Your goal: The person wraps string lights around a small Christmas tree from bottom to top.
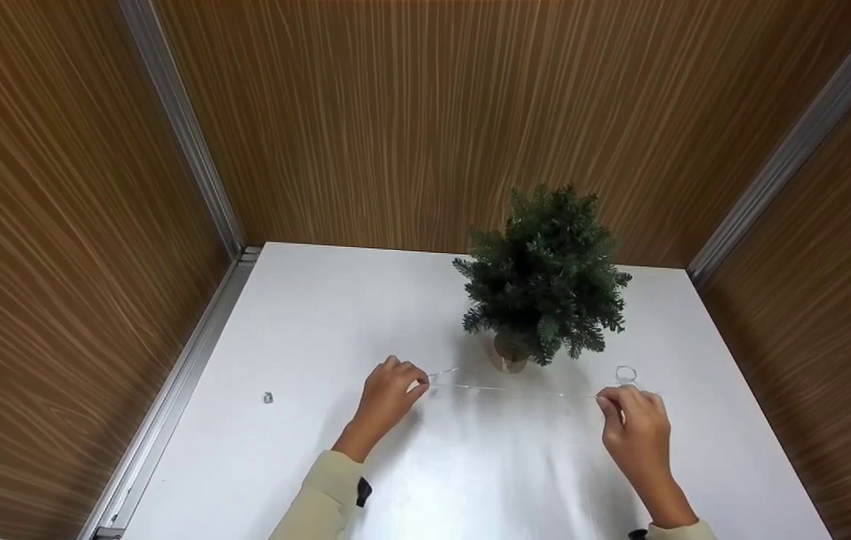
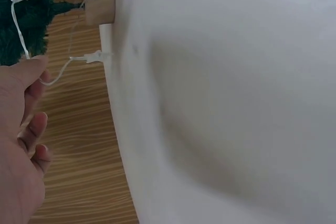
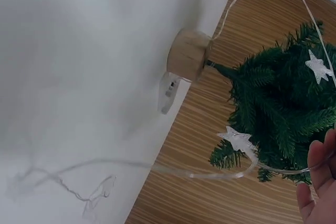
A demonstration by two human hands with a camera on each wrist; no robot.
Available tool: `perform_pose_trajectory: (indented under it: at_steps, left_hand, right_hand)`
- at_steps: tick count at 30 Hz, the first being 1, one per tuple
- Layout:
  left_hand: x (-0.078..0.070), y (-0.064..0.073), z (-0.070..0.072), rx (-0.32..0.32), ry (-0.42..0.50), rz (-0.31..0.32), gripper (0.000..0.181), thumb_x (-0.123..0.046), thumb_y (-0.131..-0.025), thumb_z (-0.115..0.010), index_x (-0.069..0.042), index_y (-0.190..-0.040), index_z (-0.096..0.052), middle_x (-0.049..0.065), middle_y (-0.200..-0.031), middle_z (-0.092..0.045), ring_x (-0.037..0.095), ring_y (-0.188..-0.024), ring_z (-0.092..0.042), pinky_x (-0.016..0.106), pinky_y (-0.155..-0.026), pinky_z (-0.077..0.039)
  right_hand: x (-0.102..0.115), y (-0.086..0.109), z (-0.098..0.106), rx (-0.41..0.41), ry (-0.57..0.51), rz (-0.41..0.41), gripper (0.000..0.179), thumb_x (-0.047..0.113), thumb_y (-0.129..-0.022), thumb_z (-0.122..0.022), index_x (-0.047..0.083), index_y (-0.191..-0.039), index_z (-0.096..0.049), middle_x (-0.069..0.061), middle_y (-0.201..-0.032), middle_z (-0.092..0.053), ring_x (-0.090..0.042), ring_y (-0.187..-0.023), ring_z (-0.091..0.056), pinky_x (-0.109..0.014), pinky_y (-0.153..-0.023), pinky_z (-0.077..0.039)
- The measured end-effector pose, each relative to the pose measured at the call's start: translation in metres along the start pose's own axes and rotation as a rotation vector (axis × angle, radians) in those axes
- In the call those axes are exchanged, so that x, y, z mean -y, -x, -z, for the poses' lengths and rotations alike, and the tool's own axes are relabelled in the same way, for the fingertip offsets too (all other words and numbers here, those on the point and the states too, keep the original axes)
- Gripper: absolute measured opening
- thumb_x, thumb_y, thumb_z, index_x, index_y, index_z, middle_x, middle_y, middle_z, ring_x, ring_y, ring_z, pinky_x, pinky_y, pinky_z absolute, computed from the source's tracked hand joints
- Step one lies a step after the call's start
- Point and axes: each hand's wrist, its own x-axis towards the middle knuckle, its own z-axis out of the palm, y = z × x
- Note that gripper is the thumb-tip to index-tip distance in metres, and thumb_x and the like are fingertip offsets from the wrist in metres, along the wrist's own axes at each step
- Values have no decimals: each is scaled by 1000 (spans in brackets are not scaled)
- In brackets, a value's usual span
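A thin clear string of star lights [image 1: 482, 388] stretches between both hands in front of a small green artificial tree [image 1: 545, 277]. My left hand [image 1: 390, 391] pinches one part of it between thumb and fingertips, and a short end sticks out past them. At the other side my right hand [image 1: 637, 429] pinches the string with curled fingers. Clear plastic stars [image 3: 317, 67] hang along the cord in the right wrist view, some overlapping the tree. The tree stands upright on a round wooden base [image 3: 189, 54], just beyond the string.
A loop of the string [image 1: 626, 373] lies on the white table [image 1: 320, 300] beyond my right hand. Beside the base is a small translucent case [image 3: 168, 94]. One small silvery piece [image 1: 268, 397] lies at the left. Wood-grain panels [image 1: 395, 112] enclose the table's back and sides.
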Motion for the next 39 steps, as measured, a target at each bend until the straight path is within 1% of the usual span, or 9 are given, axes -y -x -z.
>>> perform_pose_trajectory:
  at_steps: [2,7,12,16,21,25,31,35,39]
  left_hand:
    - [-2,-3,-2,-64,-2,-6,4,-27,-91,-77,-25,-94,-76,-12,-92,-72,10,-83,-56,27,-72,-50]
    - [-10,-15,-6,-273,17,-5,5,-23,-89,-79,-22,-90,-74,-9,-89,-71,11,-81,-63,27,-68,-53]
    - [-18,-30,-3,-366,61,43,4,-20,-90,-77,-20,-93,-74,-7,-94,-74,12,-83,-67,28,-64,-54]
    - [-22,-41,2,-389,119,77,4,-21,-92,-75,-18,-95,-75,-6,-95,-75,12,-86,-68,29,-65,-55]
    - [-29,-55,9,-399,189,87,8,-25,-96,-70,-18,-97,-75,-6,-97,-74,12,-89,-68,29,-68,-56]
    - [-34,-66,14,-412,198,81,9,-27,-97,-70,-19,-97,-75,-7,-97,-74,11,-90,-68,29,-68,-55]
    - [-38,-80,22,-417,206,64,9,-29,-97,-70,-21,-98,-74,-9,-95,-73,11,-88,-67,28,-66,-54]
    - [-42,-89,26,-406,203,41,8,-28,-96,-71,-22,-97,-75,-9,-94,-73,11,-85,-66,28,-66,-53]
    - [-46,-96,30,-400,198,28,6,-26,-94,-73,-21,-96,-75,-9,-93,-73,11,-85,-67,29,-66,-54]
  right_hand:
    - [0,-3,3,-34,-5,4,21,-16,-74,-78,0,-82,-66,-9,-72,-64,-23,-65,-57,-36,-80,-39]
    - [1,-6,10,-61,-12,-19,21,-18,-74,-76,-2,-81,-65,-10,-71,-62,-26,-68,-55,-35,-79,-39]
    - [5,-7,13,-84,-18,-44,20,-17,-75,-76,-2,-82,-66,-10,-73,-62,-23,-70,-52,-31,-72,-38]
    - [10,-8,16,-102,-41,-44,20,-18,-76,-75,-2,-84,-65,-8,-76,-63,-10,-70,-55,-17,-68,-42]
    - [16,-11,22,-144,-125,-56,21,-24,-76,-71,-7,-85,-63,-12,-79,-62,5,-79,-55,-4,-77,-43]
    - [22,-13,26,-184,-164,-56,18,-24,-77,-70,-10,-84,-62,-15,-79,-61,5,-80,-54,-3,-80,-43]
    - [37,-21,31,-216,-203,-54,8,-17,-85,-67,-13,-83,-61,-18,-76,-59,2,-71,-51,-3,-77,-43]
    - [54,-31,39,-258,-226,-55,10,-14,-90,-64,-16,-81,-60,-21,-74,-57,2,-70,-51,-4,-76,-43]
    - [67,-41,47,-311,-255,-61,12,-16,-90,-62,-18,-79,-58,-24,-73,-55,1,-70,-51,-5,-75,-43]
